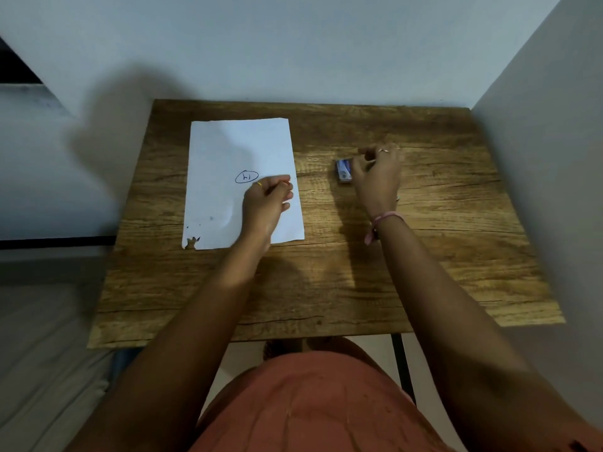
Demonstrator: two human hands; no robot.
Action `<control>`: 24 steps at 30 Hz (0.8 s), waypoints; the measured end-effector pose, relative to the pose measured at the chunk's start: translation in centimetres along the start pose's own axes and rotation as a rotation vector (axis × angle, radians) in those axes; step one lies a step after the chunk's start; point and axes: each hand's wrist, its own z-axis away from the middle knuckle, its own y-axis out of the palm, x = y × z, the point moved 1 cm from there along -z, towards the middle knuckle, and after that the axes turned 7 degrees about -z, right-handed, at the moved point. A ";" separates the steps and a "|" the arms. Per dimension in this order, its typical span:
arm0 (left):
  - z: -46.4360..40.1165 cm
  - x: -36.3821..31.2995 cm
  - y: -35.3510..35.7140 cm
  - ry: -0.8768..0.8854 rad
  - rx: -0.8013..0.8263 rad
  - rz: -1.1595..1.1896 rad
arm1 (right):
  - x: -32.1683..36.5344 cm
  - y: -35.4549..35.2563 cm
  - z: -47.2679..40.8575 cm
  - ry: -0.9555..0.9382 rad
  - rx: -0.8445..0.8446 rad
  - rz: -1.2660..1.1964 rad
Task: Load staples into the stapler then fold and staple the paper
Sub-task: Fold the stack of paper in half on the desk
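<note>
A white paper sheet (225, 164) with a circled pen mark lies flat on the left half of the wooden table (326, 282). My left hand (266, 203) rests on the sheet's right edge with its fingers curled in; I see nothing in it. A small blue staple box (344, 170) sits right of the paper. My right hand (378, 174) is just right of the box, touching it, fingers pinched on a thin pale strip (372, 161) that looks like staples. No stapler shows; my right hand hides the spot under it.
The table stands in a corner, with a wall (293, 53) behind it and another wall (554, 125) along its right side. A bed surface (49, 321) lies to the left. The paper's near left corner is torn and stained.
</note>
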 end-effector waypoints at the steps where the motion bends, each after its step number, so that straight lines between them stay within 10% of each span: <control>1: -0.3 -0.1 -0.6 0.011 -0.036 -0.002 | 0.7 0.5 0.1 -0.007 0.026 -0.081; 14: -5.9 -0.2 -10.0 0.045 -0.385 -0.517 | 4.3 6.8 1.3 0.134 0.457 -0.218; 24: -8.0 0.5 -12.5 -0.034 -0.322 -0.761 | 5.1 8.8 0.9 0.085 0.541 0.000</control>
